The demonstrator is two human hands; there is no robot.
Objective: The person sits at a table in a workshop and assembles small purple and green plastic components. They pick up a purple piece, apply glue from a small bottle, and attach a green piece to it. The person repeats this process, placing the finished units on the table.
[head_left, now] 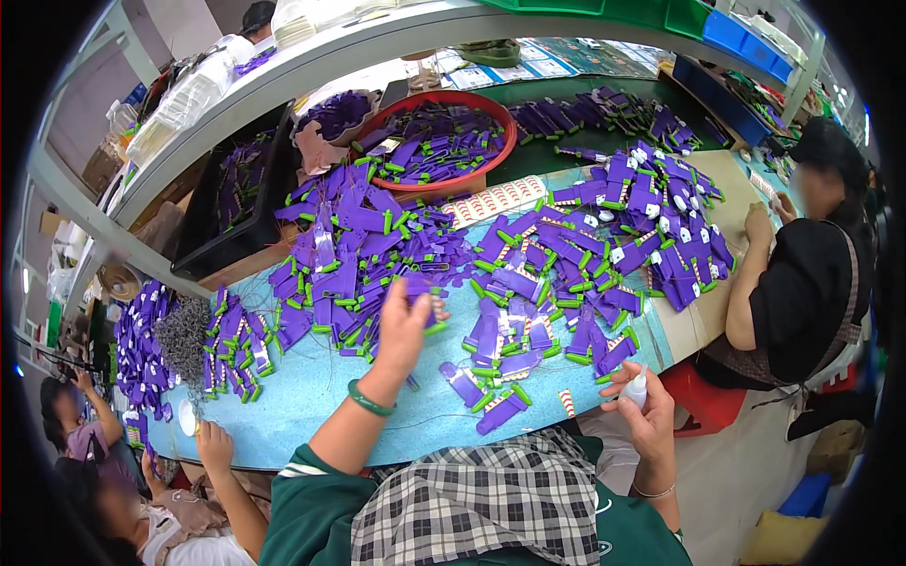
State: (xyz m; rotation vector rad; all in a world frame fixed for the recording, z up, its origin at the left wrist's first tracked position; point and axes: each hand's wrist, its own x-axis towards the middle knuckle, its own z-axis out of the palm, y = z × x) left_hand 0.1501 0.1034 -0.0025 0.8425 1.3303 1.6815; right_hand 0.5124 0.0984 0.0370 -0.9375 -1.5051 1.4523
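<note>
Left hand (404, 325) grip closed on a purple part (418, 286) above the bench (311, 396); right hand (646, 410) pinches a small white bottle (637, 385), likely applying glue, which calls for bringing them together

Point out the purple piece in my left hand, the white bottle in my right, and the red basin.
purple piece (416, 286), head view, on its top above the fingers.
white bottle (637, 387), head view, on its body.
red basin (507, 151), head view, on its right rim.

A long light-blue counter (311, 396) fills the workroom. A pale grey metal shelf (311, 57) arches above it. A red plastic stool (703, 396) stands on the pale floor (736, 491).
</note>
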